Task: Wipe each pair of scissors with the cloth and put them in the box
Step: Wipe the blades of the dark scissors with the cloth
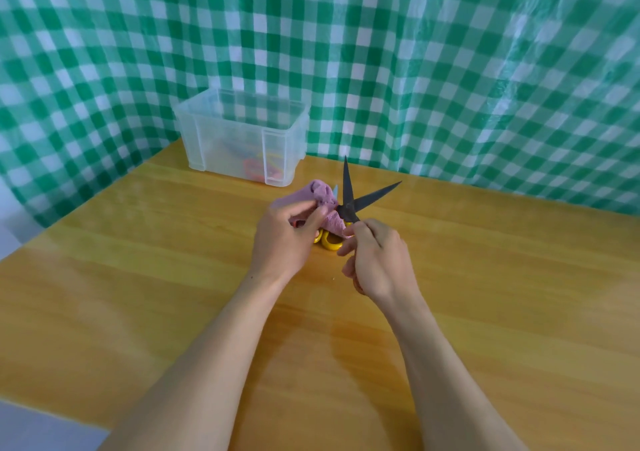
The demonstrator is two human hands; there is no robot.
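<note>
Head view, from left to right: a clear, lidless plastic storage box (pixel 242 135) stands at the far edge of the glossy wooden table (pixel 138 277), close against a green-and-white checked plastic curtain (pixel 450 69). Through its cloudy wall I can make out red, yellow and blue shapes on the bottom, too blurred to name. Nearer, at the middle of the table, the left hand (pixel 287 239) bunches a soft lilac cloth (pixel 323 201) between thumb and curled fingers. Beneath that cloth, a pair of yellow-handled scissors (pixel 329 241) lies on the wood, its loops poking out below and a pale blade tip above. Just right of the cloth, a pair of black-bladed scissors (pixel 347 204) is held up off the table, blades spread in a V pointing away. The right hand (pixel 377 260) grips its handles, which the curled fingers mostly hide.
</note>
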